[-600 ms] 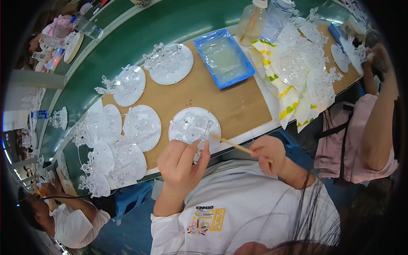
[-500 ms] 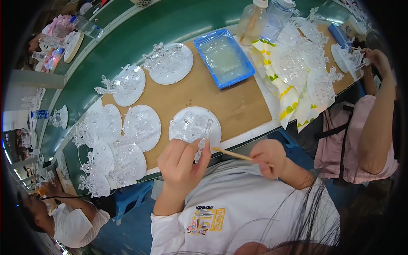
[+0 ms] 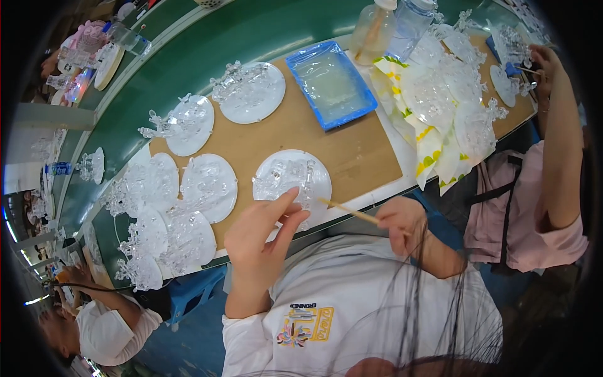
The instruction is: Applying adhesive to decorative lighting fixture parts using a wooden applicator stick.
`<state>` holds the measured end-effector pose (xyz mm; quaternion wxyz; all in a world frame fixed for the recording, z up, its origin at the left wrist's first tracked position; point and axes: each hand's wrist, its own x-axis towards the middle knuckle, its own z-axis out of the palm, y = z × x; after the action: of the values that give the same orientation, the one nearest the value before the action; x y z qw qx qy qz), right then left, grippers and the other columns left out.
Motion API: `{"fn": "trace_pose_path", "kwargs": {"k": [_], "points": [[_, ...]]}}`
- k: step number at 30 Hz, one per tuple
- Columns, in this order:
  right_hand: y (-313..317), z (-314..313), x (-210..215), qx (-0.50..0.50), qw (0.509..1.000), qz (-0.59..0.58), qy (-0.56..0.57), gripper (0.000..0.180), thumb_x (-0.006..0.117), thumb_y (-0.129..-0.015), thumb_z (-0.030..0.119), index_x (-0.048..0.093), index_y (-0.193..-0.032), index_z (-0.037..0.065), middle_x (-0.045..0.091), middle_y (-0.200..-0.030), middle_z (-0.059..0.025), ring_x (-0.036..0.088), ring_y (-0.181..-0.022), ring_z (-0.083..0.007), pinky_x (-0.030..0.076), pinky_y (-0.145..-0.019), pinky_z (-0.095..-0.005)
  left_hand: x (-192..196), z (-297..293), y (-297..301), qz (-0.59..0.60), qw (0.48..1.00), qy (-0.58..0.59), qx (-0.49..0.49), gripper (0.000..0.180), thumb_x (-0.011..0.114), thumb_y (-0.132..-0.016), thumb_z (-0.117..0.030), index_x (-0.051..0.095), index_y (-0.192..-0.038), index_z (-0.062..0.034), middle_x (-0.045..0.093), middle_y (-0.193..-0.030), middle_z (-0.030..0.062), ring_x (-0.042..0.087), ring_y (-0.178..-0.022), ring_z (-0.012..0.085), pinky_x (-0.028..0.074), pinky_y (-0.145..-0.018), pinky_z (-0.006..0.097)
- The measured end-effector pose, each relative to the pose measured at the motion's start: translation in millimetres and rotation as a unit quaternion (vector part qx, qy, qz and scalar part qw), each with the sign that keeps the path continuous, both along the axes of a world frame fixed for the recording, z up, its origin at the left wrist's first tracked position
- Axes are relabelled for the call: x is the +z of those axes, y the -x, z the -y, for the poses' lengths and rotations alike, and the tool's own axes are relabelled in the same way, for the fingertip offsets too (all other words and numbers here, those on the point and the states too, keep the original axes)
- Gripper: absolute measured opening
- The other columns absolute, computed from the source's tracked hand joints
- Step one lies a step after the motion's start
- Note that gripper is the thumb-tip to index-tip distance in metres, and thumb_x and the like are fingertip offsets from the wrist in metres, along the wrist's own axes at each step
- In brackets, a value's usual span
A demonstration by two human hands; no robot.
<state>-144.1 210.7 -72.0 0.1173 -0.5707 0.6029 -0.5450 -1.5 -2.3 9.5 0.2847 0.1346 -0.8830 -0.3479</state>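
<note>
A round white disc (image 3: 267, 164) carrying clear plastic pieces lies near the table's front edge. Over its near side is my left hand (image 3: 259, 234), thumb and forefinger apart and nothing seen between them. Just past those fingertips a long clear plastic piece (image 3: 308, 174) rests on the disc. My right hand (image 3: 402, 225), to the right and in front of the table edge, is closed round a thin wooden stick (image 3: 353, 213). The stick's tip points left, close to the disc's right side; whether it touches is unclear.
Several similar discs with clear pieces (image 3: 210, 188) stand to the left and behind. A blue-rimmed tray (image 3: 357, 115) of pale liquid or gel sits behind. On the right, more clear pieces (image 3: 433, 94) lie on a patterned sheet (image 3: 426, 154), near two bottles (image 3: 373, 34). A co-worker's arm (image 3: 561, 144) reaches in at right.
My left fingers have parted from the clear piece, which now rests on the disc. The disc has shifted slightly right and back. My right hand moved slightly with the stick.
</note>
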Motion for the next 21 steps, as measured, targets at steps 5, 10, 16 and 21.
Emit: {"fn": "trace_pose_path", "kwargs": {"k": [5,10,16,21], "points": [[-3.0,-1.7,4.1,0.000,1.000,-0.016,0.008,0.014,0.057,-0.072,0.004,0.059,-0.086,0.006,0.063,-0.082,-0.0094,0.058,-0.062,-0.0257,0.048,-0.054,-0.0340,-0.3,13.8,-17.2,0.093,0.995,0.005,0.027,0.048,0.078,-0.064,0.002,0.067,-0.110,-0.0052,0.067,-0.099,0.0106,0.062,-0.088,0.0247,0.049,-0.079,0.033],[28.8,-0.9,41.1,-0.201,0.971,-0.052,0.121,0.009,0.049,-0.086,0.005,0.058,-0.088,0.003,0.061,-0.081,-0.0111,0.057,-0.064,-0.0220,0.046,-0.058,-0.0307,0.0,21.0,-7.5,0.067,0.995,-0.022,-0.070,0.050,0.077,-0.065,-0.006,0.063,-0.114,-0.0048,0.063,-0.115,0.0123,0.056,-0.112,0.0310,0.044,-0.093,0.039],[66.3,49.9,73.4,-0.235,0.969,-0.074,-0.023,0.015,0.043,-0.095,0.008,0.054,-0.090,0.000,0.058,-0.083,-0.0135,0.056,-0.072,-0.0199,0.046,-0.069,-0.0298,-7.2,33.9,11.9,0.066,0.977,-0.043,-0.198,0.041,0.073,-0.069,-0.004,0.064,-0.109,-0.0053,0.064,-0.114,0.0078,0.053,-0.120,0.0293,0.045,-0.090,0.040],[79.0,64.2,67.8,-0.251,0.957,-0.096,-0.111,0.015,0.045,-0.095,0.009,0.056,-0.088,0.000,0.057,-0.080,-0.0113,0.055,-0.072,-0.0176,0.044,-0.067,-0.0286,-4.8,21.3,23.9,0.035,0.992,0.007,-0.125,0.037,0.072,-0.069,-0.001,0.065,-0.105,-0.0059,0.066,-0.105,0.0065,0.059,-0.107,0.0277,0.047,-0.085,0.038]]}}
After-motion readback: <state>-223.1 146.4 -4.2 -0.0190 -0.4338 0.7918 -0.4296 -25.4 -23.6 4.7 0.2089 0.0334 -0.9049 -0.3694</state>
